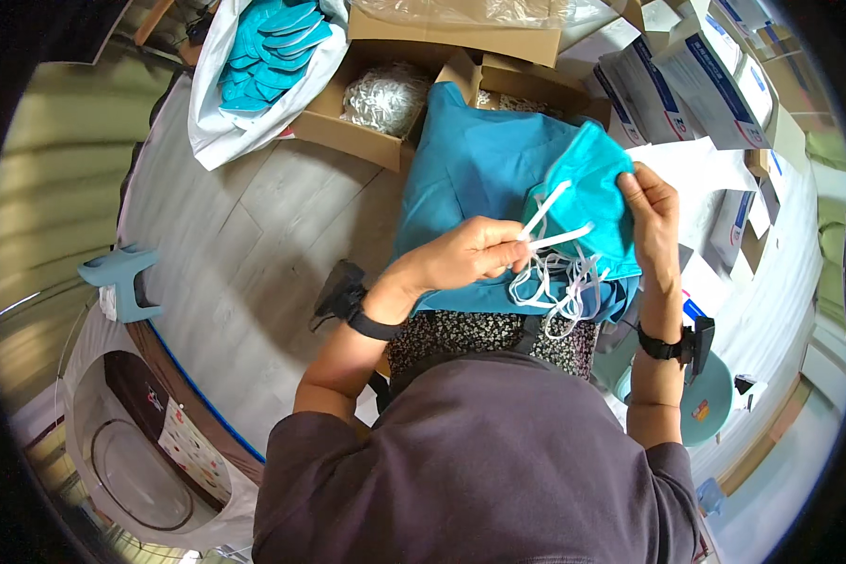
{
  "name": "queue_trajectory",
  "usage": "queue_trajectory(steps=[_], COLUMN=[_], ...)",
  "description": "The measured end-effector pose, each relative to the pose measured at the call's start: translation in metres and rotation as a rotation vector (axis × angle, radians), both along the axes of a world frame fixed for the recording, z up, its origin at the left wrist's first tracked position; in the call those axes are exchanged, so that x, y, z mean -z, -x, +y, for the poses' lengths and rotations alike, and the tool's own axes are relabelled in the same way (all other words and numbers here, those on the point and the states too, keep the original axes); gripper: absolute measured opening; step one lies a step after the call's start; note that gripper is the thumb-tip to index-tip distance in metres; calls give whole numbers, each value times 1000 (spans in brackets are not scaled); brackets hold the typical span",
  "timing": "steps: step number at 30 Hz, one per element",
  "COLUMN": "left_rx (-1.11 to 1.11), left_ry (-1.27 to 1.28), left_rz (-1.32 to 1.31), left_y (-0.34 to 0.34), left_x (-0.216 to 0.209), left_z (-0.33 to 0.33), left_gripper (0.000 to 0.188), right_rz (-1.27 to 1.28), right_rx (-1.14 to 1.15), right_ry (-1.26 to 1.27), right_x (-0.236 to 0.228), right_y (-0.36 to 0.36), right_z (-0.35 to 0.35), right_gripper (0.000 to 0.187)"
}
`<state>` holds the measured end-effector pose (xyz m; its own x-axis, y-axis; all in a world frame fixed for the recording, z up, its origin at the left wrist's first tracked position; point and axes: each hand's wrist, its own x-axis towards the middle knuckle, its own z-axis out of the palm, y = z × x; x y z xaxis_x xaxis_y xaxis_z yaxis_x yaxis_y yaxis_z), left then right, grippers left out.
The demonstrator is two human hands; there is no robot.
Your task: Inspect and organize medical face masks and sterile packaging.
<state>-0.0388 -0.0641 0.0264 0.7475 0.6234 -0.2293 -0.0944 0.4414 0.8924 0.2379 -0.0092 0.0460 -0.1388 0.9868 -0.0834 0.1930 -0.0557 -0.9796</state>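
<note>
Over my lap lies a blue cloth (479,160). Above its right part I hold teal face masks (597,188), seemingly a small stack. My right hand (650,209) grips their right edge, thumb in front. White elastic straps (556,214) run from the mask's left side to my left hand (484,252), whose fingers are pinched on them. More white straps (564,293) dangle in a loose tangle below the masks. How many masks are in the stack I cannot tell.
A white sack (218,141) of teal masks stands at the far left. Next to it, a cardboard box (348,146) holds a bundle of white straps (385,99). Printed white boxes (714,80) pile up at the far right. A light-blue stool (710,399) is by my right elbow.
</note>
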Motion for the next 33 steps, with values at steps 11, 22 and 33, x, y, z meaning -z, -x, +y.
queue_trajectory(steps=[11,22,33], left_rx=[-158,-223,-209], left_ry=[-48,207,283], left_rz=[-781,-833,-308], left_y=[43,17,8], left_x=[-39,-36,-42], left_z=[-5,20,13], left_gripper=[46,42,38], right_rz=[282,122,-567], right_rx=[103,-105,-130], right_ry=[232,360,-461], right_x=[10,38,-19], right_y=[-45,0,31], right_z=[9,-16,-9], right_gripper=[22,25,30])
